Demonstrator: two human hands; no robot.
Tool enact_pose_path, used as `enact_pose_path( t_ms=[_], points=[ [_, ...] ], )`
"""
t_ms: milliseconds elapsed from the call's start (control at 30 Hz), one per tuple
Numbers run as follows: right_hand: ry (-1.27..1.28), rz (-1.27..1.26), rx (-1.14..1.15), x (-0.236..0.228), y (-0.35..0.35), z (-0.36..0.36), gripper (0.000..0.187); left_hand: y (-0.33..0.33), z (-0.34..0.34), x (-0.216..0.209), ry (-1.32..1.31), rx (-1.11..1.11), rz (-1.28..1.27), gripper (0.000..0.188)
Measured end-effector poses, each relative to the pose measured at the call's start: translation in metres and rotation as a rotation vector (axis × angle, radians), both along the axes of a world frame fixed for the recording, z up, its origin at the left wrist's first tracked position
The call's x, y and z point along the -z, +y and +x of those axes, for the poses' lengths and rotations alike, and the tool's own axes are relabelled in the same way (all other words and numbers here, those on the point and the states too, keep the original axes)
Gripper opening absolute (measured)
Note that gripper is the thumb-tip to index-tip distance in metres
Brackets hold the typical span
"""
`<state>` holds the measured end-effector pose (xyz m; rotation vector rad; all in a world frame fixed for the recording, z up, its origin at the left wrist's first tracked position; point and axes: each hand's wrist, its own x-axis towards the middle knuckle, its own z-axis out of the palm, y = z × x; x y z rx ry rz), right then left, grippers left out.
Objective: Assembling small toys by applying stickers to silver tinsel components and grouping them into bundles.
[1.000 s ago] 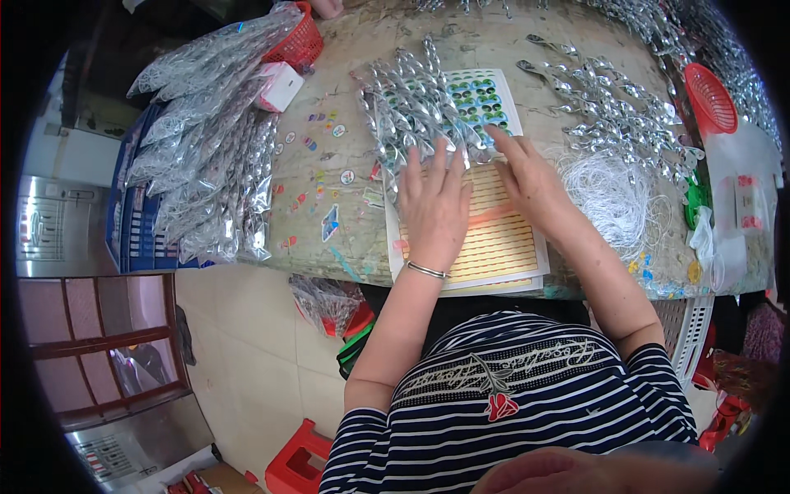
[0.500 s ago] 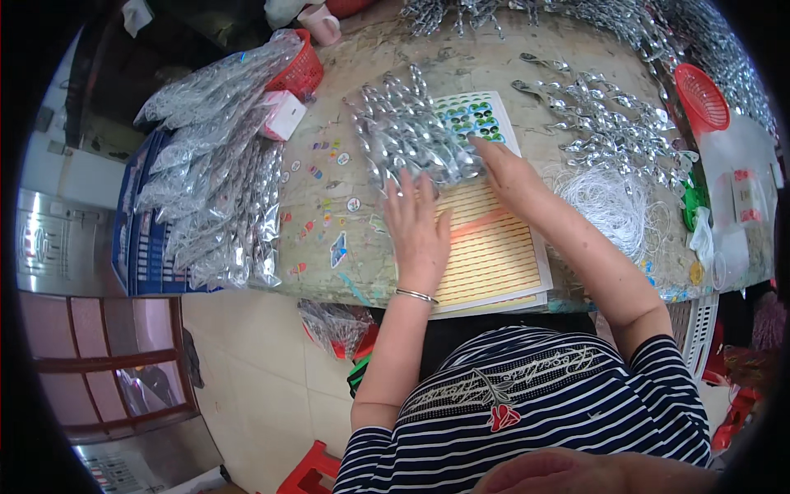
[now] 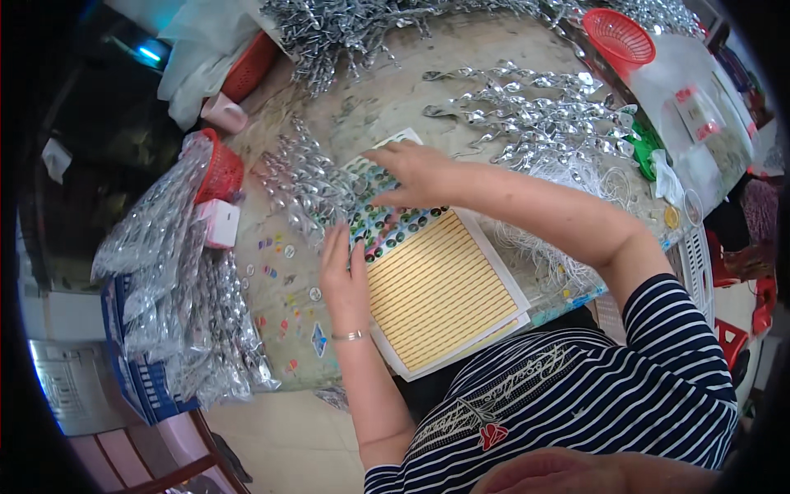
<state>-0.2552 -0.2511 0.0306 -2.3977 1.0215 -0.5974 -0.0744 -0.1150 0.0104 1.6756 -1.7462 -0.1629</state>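
Note:
A bundle of shiny silver twisted strips (image 3: 309, 181) lies on the table, smeared by motion at its edges. My left hand (image 3: 344, 288), with a bracelet at the wrist, has its fingers stretched out at the near end of the bundle, beside the sheets. Over the sheet of round green and dark stickers (image 3: 395, 226) hovers or rests my right hand (image 3: 415, 174), thumb apart from the fingers; I cannot tell whether it touches. Neither hand visibly grips anything. A yellow sheet with rows of reddish lines (image 3: 444, 296) lies nearest me, on white sheets.
Bagged silver strips (image 3: 197, 305) hang over a blue basket (image 3: 123, 362) at the left, by a red basket (image 3: 220, 169) and pink-white box (image 3: 219, 223). More silver strips (image 3: 527, 111) and white string (image 3: 568, 198) lie right. A red colander (image 3: 619, 39) stands far right.
The silver bundle has moved left off the sticker sheet, uncovering more stickers. My right hand has moved left over that sheet. The whole view has turned and shifted.

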Motion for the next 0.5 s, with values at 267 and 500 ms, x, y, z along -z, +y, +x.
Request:
enact_pose_path(
  t_ms=[267, 500],
  points=[
    [0.364, -0.491, 0.423, 0.025, -0.09, -0.088, 0.035, 0.052, -0.039, 0.001, 0.259, -0.065, -0.101, 0.013],
    [0.497, -0.452, 0.314, 0.023, -0.111, -0.115, 0.025, 0.083, -0.051, 0.006, 0.245, -0.032, -0.044, 0.013]
  ],
)
